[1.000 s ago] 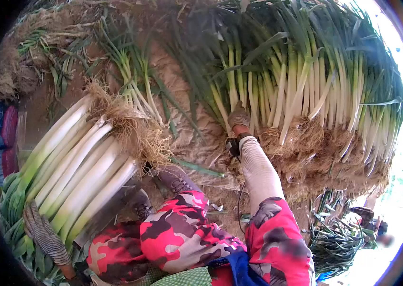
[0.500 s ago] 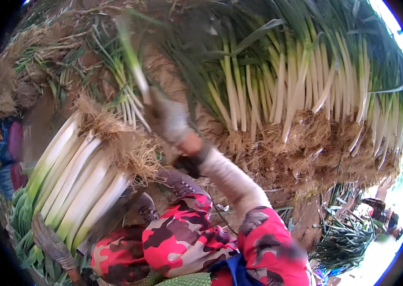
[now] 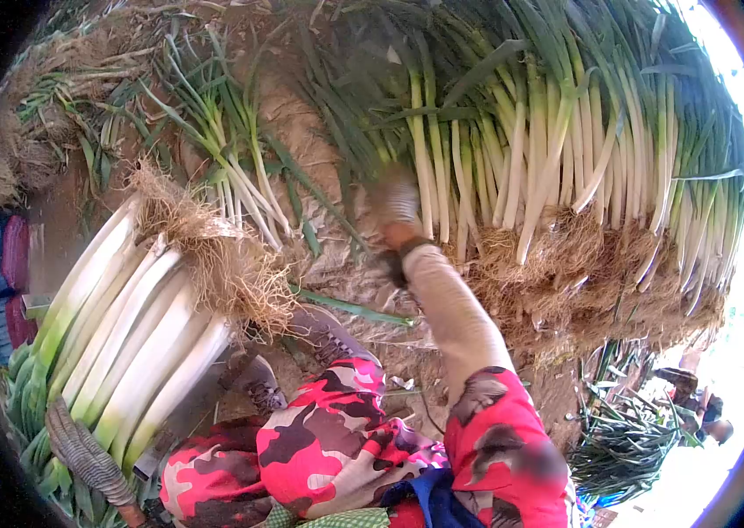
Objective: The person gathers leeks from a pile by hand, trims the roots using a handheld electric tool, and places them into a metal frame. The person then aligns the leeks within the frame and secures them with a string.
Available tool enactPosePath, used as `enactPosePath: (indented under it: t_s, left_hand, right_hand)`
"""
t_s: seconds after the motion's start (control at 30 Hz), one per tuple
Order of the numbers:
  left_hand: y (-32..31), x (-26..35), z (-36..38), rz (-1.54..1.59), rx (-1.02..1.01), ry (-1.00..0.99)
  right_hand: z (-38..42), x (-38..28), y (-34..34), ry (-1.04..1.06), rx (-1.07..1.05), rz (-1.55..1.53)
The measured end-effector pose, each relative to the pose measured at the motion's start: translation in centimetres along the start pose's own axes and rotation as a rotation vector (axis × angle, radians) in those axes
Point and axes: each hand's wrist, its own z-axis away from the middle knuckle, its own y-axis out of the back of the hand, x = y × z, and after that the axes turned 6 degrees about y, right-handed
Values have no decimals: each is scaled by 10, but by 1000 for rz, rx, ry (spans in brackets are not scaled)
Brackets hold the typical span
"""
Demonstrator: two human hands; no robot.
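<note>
My left hand (image 3: 86, 449), in a grey striped glove, wraps round the green part of a bunch of thick leeks (image 3: 130, 326). White stalks slant up from it, and the tangled roots (image 3: 240, 273) point away from me. My right hand (image 3: 394, 198), gloved and smeared by motion, is at the left end of a long row of leeks (image 3: 557, 150). Its fingers cannot be made out, nor whether they grip a stalk. Between the bunch and the row lies a small pile of thinner leeks (image 3: 249, 198).
Loose leaves and roots (image 3: 46, 114) lie on the ground at the far left, above blue and pink packages (image 3: 11, 251). My shoes (image 3: 328, 330) are beside the bunch's roots. A heap of green leaves (image 3: 627, 453) and part of another person (image 3: 698, 400) are at the lower right.
My right hand has let go of a leek above the small pile and swung right to the long row. A long leaf now lies near my shoes. My left hand stays on the bunch.
</note>
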Motion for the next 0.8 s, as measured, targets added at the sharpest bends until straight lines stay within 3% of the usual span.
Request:
enactPosePath:
  t_s: [0.03, 0.07, 0.13, 0.17, 0.23, 0.33, 0.4, 0.47, 0.57, 0.7, 0.77, 0.8]
  left_hand:
    - [-2, -2, 0, 23, 29, -22]
    - [-3, -3, 1, 45, 57, -46]
    - [3, 1, 2, 55, 72, -51]
    - [4, 1, 2, 55, 73, -57]
    - [3, -1, 1, 56, 75, -70]
    - [0, -1, 0, 25, 36, -33]
    - [1, -1, 1, 39, 54, -46]
    - [1, -1, 1, 43, 64, -52]
    - [1, -1, -1, 34, 69, -55]
    - [0, -2, 1, 8, 58, -53]
    - [-1, -2, 2, -12, 62, -43]
    - [-3, -4, 2, -18, 60, -47]
  right_hand:
    - [22, 27, 12, -7, 186, 106]
    - [36, 49, 20, -73, 191, 358]
    - [54, 80, 27, -263, -44, 696]
    - [53, 92, 28, -353, -165, 635]
    - [47, 119, 22, -582, -259, 199]
    - [37, 133, 22, -486, -347, -37]
    - [47, 113, 48, -313, -276, -98]
    - [53, 101, 41, -363, -68, -391]
    - [89, 63, 56, -241, 160, -617]
    - [155, 0, 94, -134, 50, -993]
    - [169, -41, 118, -134, 57, -1348]
    - [170, -59, 136, -70, 63, -1328]
